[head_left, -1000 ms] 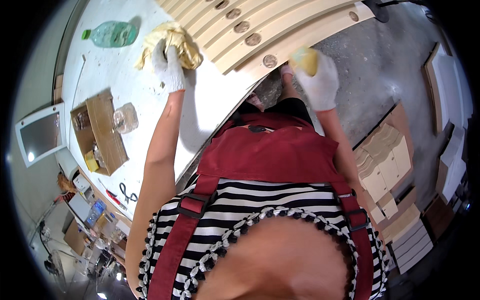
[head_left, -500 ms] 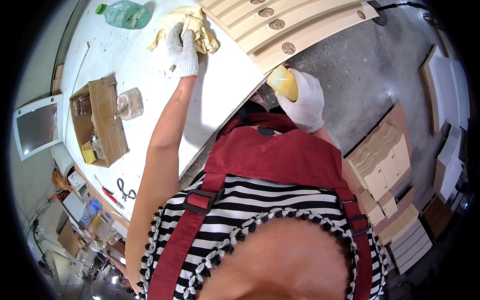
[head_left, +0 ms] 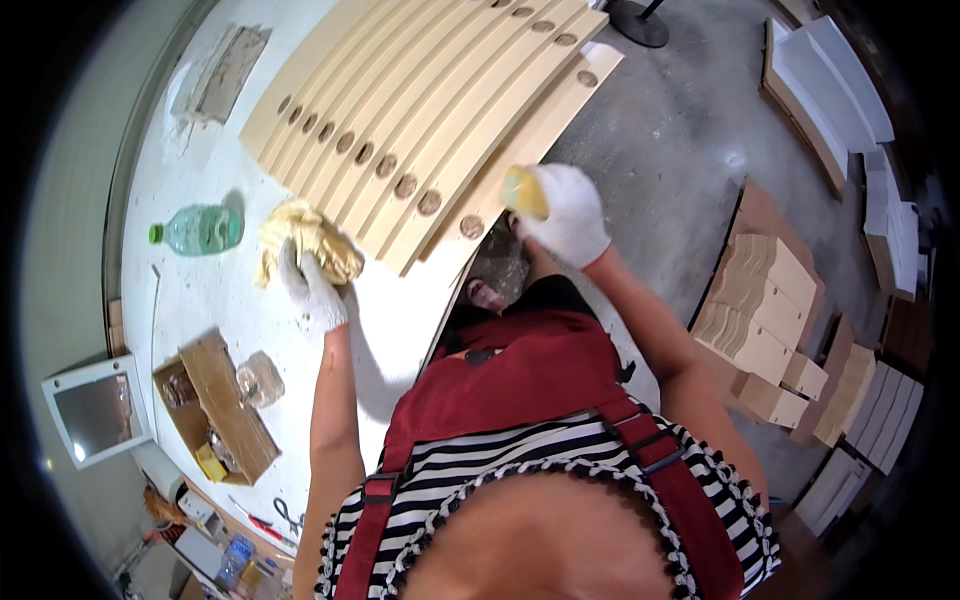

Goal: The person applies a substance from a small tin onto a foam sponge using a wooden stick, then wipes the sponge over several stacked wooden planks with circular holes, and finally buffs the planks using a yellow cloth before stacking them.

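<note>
My left hand (head_left: 312, 292), in a white knit glove, has its fingers on a crumpled pale yellow cloth (head_left: 305, 243) and grips its near edge at the left end of the boards. My right hand (head_left: 570, 218), gloved alike, holds a yellow sponge (head_left: 524, 193) just beyond the right edge of the nearest board. Several pale, curved wooden boards (head_left: 400, 130) lie overlapped in a row on the white table (head_left: 390, 318). Round brown spots, like knots or holes, mark both ends of the boards.
A green plastic bottle (head_left: 205, 230) lies left of the cloth. Nearer stand an open cardboard box (head_left: 225, 415) and a clear plastic container (head_left: 260, 380). Cut wooden parts (head_left: 760, 310) are stacked on the right, above the grey floor (head_left: 660, 150). A black round base (head_left: 638, 24) stands beyond.
My view has shifted, showing more of the boards. My right hand with the sponge has moved forward, away from my body, its arm stretched out. My left hand stays at the cloth.
</note>
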Demonstrator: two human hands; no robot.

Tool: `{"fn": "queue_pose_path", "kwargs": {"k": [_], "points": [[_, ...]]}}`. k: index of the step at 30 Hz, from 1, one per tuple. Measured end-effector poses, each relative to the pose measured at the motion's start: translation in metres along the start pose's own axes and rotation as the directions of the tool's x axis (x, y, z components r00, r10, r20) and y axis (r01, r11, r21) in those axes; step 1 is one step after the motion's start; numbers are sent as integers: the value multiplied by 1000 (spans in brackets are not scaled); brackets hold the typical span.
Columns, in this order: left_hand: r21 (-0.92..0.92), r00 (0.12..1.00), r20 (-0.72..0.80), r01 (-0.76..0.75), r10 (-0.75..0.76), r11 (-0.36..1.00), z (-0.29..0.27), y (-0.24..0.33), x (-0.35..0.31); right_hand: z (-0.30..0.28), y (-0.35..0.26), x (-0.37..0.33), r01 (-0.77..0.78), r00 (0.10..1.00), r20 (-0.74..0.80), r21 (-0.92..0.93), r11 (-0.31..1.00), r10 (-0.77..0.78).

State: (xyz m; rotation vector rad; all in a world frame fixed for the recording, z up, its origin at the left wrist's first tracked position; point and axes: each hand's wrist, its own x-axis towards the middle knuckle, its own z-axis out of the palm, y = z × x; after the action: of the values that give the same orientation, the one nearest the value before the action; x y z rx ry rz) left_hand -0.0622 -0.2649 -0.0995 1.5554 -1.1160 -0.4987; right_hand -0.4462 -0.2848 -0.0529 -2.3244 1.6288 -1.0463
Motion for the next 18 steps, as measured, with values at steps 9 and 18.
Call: {"fn": "queue_pose_path", "kwargs": {"k": [9, 18], "points": [[153, 995, 9, 100, -103, 983, 11, 27, 5, -51, 287, 117, -342, 912, -294, -159, 926, 286], [126, 989, -124, 101, -85, 987, 10, 13, -1, -78, 227, 158, -538, 785, -65, 421, 730, 617]]}}
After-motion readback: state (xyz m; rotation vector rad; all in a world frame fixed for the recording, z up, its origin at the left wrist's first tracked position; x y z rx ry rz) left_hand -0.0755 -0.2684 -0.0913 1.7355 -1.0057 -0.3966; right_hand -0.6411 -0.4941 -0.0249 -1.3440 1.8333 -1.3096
